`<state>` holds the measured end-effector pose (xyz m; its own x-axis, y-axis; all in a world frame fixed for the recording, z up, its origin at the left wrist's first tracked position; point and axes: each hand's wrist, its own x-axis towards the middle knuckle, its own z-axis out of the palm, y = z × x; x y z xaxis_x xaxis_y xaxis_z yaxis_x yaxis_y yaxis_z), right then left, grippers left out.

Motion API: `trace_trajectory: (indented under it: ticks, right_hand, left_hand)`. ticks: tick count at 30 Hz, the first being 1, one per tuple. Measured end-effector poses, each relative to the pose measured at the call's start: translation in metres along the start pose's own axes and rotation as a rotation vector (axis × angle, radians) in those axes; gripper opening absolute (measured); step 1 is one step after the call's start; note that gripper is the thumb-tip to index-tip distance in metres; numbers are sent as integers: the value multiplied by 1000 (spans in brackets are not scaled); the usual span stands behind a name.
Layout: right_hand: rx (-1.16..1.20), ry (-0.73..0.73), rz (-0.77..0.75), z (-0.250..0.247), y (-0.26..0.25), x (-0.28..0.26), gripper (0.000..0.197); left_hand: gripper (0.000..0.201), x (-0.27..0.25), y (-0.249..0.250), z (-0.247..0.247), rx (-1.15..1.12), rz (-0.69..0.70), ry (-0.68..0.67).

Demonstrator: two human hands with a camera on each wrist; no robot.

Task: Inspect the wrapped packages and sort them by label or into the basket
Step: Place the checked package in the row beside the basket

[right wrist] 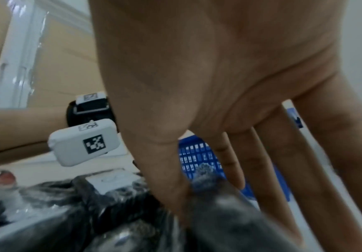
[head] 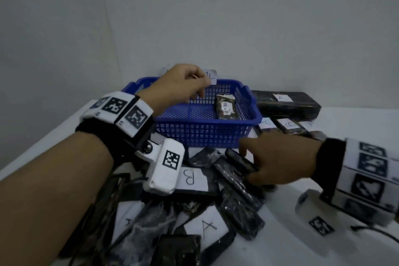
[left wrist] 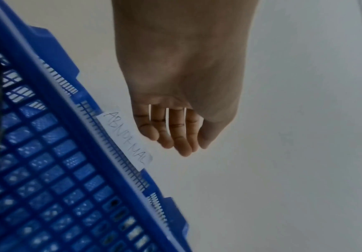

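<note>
— Where are the wrapped packages?

— Most lie in a loose heap (head: 211,207) on the white table (head: 280,233), just in front of the blue basket (head: 205,134). They are dark, in shiny film; one shows a white label "B" (head: 191,178), another "A" (head: 207,225). One package (head: 226,107) lies inside the basket, against its right wall.

— And the hands?

— The right hand (head: 280,161) is down on the heap's right edge, its thumb and fingers closing around a dark package (head: 239,163). From the right wrist view the thumb presses one side of that package (right wrist: 229,213) and the fingers (right wrist: 283,170) reach down the other. The left hand (head: 183,86) hangs over the basket's far left corner, fingers loosely curled downward, holding nothing; the left wrist view shows the fingers (left wrist: 175,133) empty.

— Anything crowding things?

— Right of the basket stands a long dark box (head: 285,104) labelled "A", with smaller labelled packages (head: 289,125) in front of it, just beyond the right hand. A paper tag reading "ABNORMAL" (left wrist: 126,141) sits on the basket's far rim, near the left fingers. The left wrist's white camera unit (head: 164,168) hangs over the heap, hiding part of it.
</note>
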<state>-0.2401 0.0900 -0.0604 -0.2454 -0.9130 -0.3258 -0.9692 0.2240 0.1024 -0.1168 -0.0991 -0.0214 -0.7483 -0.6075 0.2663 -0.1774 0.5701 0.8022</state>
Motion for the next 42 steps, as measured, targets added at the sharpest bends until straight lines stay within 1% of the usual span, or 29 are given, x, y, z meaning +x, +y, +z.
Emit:
trace_trajectory:
  ticks: [1,3,4,5,6,7,8,9,10,11,12,13,14,17,19,21,23,26,29,32,34,38,40,41,42]
  right_hand:
    - [25,49,0,0,5,-2,46]
    - [96,211,12,-8,12,-10,29]
    - [166,306,5,-14,16,-14,26]
    - [265,401,-20,-22,20,-18,28]
    - [388,509,-56,-30,23,-22,30]
    - [526,629,-102,-38,25,-24,30]
    - [684,736,-154,-47,26,-25,25]
    - [856,799,-198,-54,27,-25,17]
    - [1011,807,-234,-63,27,-25,12]
    - [1124,780,-267,-68,27,-25,11]
    - [1203,749,-306,-72,25,-25,10]
    - [1263,750,-339,-74,22,-23,9]
    - [1314,789,-351,-74,20,-21,8]
    - [1422,971,-350,-70,14,-19,9]
    - [1485,983,-392,-68,9,-23,10]
    - [1513,940,-445,-70,6,-31,19]
    - [1494,907,-496,-73,2,-42,29]
    - [1416,921,-523,-73,-5,-58,31]
    - [1263,1015,-501,-69,-12,-64,27]
    - [1237,1033,-489,-68,-13,-67,28]
    - [1279,996,-469,-67,-13,-67,32]
    - [1463,796,-354,-66,-11,-61,47]
    - [1472,778,-343,-68,-11,-57,43]
    - [1474,794,-346,-67,-9,-54,38]
    - [1467,818,-355,-67,-9,-53,30]
  left_hand:
    - [15,-2,5,-1,25,3,-31]
    - [19,-5,15,-2,82,-12,-90]
    - [23,-8,18,-2,98,-22,-104]
    - [27,-11,23,-3,104,-19,-89]
    - [30,-14,26,-3,94,2,-41]
    - [33,-17,30,-3,65,39,35]
    - [35,-21,33,-5,21,80,114]
    - [35,-25,37,-6,-27,111,160]
    - [34,-29,41,-8,-66,127,166]
    - [30,-33,46,-8,-95,136,139]
    - [25,-36,50,-8,-114,147,109]
    - [22,-40,54,-9,-131,163,94]
    - [21,-42,57,-9,-156,175,98]
    - [18,-54,65,-12,-271,180,157]
    - [18,-63,71,-10,-327,192,188]
    - [20,-74,78,-5,-349,234,205]
    - [19,-85,83,2,-397,264,201]
    - [19,-95,88,8,-480,262,156]
    - [20,-97,87,9,-398,306,164]
    - [17,-96,84,6,-336,324,159]
    - [15,-95,80,3,-305,328,140]
    - [20,-88,71,1,-257,413,164]
    - [15,-86,70,3,-260,441,142]
    - [11,-85,70,5,-285,434,124]
    - [12,-85,71,6,-312,431,128]
